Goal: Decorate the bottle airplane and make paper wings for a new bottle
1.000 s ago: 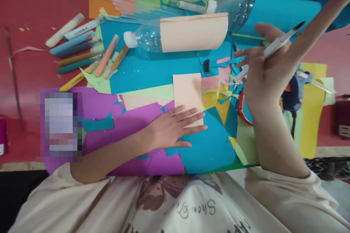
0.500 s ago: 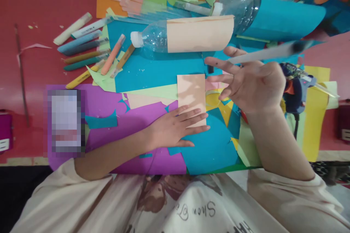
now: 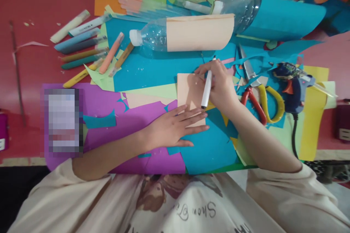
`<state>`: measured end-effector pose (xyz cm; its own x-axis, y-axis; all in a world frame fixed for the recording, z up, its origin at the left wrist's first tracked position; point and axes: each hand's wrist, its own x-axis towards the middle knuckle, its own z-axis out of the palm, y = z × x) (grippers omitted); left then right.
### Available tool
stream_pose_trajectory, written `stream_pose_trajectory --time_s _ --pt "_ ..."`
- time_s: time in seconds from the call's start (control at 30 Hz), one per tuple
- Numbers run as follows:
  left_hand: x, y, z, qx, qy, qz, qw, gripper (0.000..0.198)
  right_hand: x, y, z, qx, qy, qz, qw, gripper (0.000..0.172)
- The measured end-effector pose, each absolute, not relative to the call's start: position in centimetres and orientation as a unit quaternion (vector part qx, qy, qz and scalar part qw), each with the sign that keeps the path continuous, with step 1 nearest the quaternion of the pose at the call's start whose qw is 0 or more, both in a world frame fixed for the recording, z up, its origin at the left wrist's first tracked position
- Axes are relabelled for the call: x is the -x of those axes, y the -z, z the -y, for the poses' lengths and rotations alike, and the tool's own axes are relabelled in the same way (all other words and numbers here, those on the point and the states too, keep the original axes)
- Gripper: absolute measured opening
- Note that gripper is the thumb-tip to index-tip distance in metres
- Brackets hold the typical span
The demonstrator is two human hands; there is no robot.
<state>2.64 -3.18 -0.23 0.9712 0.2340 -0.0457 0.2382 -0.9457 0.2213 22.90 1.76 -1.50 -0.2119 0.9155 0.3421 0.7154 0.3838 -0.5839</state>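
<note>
My left hand [image 3: 169,127] lies flat with its fingers spread over the lower part of a peach paper rectangle [image 3: 188,87]. At that sheet's upper right corner, my right hand [image 3: 218,82] is closed around a white marker [image 3: 207,89]. The marker slants across the hand, one black end low near my left fingers and the other poking out above the knuckles. My right fingertips are bent down by the sheet's top edge and partly hidden. Above both hands a clear plastic bottle [image 3: 154,36] wrapped in peach paper rests on its side.
Scissors [image 3: 250,76] with red and yellow handles and a blue glue gun [image 3: 296,93] lie right of my right hand. Several markers [image 3: 82,45] are at the left, above a blurred phone [image 3: 63,120]. A larger bottle wrapped in blue paper [image 3: 290,18] lies at upper right.
My right hand has come down and left onto the sheet's upper right corner, turning palm down with the marker. The scissors are now uncovered. My left hand stays put.
</note>
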Motion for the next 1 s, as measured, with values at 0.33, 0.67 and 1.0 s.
stream_pose_trajectory --time_s 0.33,0.67,1.0 --pt "-2.66 0.12 3.29 -0.985 0.025 -0.123 0.116 0.065 -22.04 1.74 -2.64 0.569 -0.143 0.742 0.324 0.011" --pt "-2.78 -0.12 3.28 -0.983 0.044 -0.125 0.128 0.065 -21.97 1.82 -2.64 0.571 -0.185 0.727 0.334 0.011" --pt "-2.68 0.07 3.38 -0.986 0.022 -0.124 0.107 0.064 -22.04 1.9 -2.68 0.569 -0.175 0.728 0.34 0.013"
